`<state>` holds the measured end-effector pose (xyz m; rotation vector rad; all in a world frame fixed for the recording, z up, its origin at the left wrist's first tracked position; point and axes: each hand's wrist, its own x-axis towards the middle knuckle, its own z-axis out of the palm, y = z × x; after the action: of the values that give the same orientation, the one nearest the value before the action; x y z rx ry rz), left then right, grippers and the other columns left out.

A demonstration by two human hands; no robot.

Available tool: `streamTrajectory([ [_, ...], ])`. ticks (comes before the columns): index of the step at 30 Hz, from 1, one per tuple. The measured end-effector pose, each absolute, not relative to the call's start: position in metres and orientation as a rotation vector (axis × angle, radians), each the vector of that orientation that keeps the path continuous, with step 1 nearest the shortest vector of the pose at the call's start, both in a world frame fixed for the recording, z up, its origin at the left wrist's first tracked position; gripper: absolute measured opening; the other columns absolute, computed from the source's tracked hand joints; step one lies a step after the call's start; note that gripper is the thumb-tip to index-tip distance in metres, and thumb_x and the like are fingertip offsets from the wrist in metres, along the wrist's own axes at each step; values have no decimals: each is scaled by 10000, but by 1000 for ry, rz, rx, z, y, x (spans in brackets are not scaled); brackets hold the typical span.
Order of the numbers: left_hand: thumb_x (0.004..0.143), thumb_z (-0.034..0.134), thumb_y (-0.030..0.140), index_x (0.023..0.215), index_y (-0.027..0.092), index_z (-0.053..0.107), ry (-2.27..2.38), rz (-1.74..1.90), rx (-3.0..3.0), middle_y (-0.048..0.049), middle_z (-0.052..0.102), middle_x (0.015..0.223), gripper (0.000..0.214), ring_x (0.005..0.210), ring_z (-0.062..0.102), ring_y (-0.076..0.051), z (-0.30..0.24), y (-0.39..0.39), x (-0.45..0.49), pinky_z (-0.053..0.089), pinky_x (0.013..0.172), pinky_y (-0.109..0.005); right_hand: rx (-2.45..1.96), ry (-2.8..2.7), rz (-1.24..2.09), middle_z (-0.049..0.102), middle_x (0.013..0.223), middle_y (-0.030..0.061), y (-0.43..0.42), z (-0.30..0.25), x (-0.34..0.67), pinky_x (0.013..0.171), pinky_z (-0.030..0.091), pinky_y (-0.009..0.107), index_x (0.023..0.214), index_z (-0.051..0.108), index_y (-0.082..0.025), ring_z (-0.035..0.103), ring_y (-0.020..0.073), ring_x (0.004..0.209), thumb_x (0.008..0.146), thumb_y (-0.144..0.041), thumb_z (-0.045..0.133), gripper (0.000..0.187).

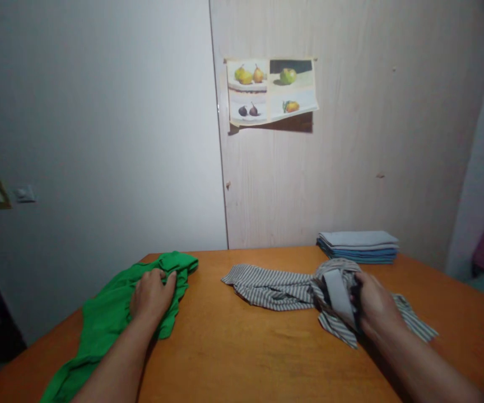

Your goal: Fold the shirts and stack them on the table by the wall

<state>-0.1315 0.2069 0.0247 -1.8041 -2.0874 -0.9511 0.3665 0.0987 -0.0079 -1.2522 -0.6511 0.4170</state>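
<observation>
1. The left hand rests knuckles-up on a green garment near the left edge of the tabletop. Its fingers are curled close together, and they look closed on a bunch of cloth at the garment's far end.
2. The green garment's long axis runs diagonally, from that bunched far end back along the forearm to the near left corner. The cloth therefore lies under and behind the fingers, not ahead of them.
3. The right hand is clamped on a crumpled wad of a grey-and-white striped garment on the right half of the tabletop. The fingers wrap the wad from the right (a plain grey band, perhaps a collar or cuff, shows against them).
4. The striped garment lies roughly left to right. One loose length stretches from the wad towards the middle of the tabletop, and a shorter tail trails out towards the right edge beneath the wrist.
5. The loose left end of the striped cloth lies between the two hands, touched by neither and nearer to the left hand than to the right.
6. A folded stack of blue cloths sits at the far edge, just beyond the right hand and apart from it.
7. On the pale wooden panel behind the table hangs a fruit picture.
</observation>
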Motion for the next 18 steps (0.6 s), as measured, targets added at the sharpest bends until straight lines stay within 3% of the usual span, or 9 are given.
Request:
streamTrajectory([
  [4, 939, 409, 476, 968, 196, 638, -1779, -991, -1897, -137, 694, 1022, 362, 999, 639, -317, 42, 195, -96, 486, 863, -413, -1294, -1005, 530, 656, 790, 9, 85, 6, 343, 713, 437, 305, 747, 632, -210, 564, 198, 801, 779, -340, 578, 144],
  [8, 938, 450, 442, 963, 199, 672, -1531, -1168, -2377, -106, 721, 1015, 330, 980, 659, -267, 40, 181, -52, 497, 880, -369, -1079, -1276, 1107, 682, 769, 21, 72, 17, 314, 640, 433, 270, 761, 631, -185, 606, 167, 721, 826, -349, 604, 179],
  [10, 928, 493, 442, 976, 204, 692, -1461, -1235, -2566, -100, 731, 1024, 314, 975, 665, -254, 35, 171, -31, 504, 848, -338, -987, -1133, 1186, 717, 816, 58, 72, 21, 313, 569, 417, 243, 804, 649, -173, 639, 162, 707, 854, -388, 591, 229],
  [15, 910, 557, 448, 914, 204, 721, -1394, -1312, -2987, -56, 730, 871, 294, 800, 649, -206, 28, 139, 23, 472, 693, -266, -976, -652, 872, 667, 689, 31, 89, 22, 347, 426, 322, 189, 808, 618, -186, 546, 102, 534, 770, -412, 687, 239],
  [18, 863, 625, 493, 928, 208, 743, -1378, -1222, -3215, -52, 733, 870, 315, 781, 646, -215, 27, 119, 50, 453, 671, -266, -1145, -568, 635, 612, 635, 2, 98, 15, 368, 416, 327, 202, 778, 568, -205, 503, 105, 492, 749, -413, 642, 223],
])
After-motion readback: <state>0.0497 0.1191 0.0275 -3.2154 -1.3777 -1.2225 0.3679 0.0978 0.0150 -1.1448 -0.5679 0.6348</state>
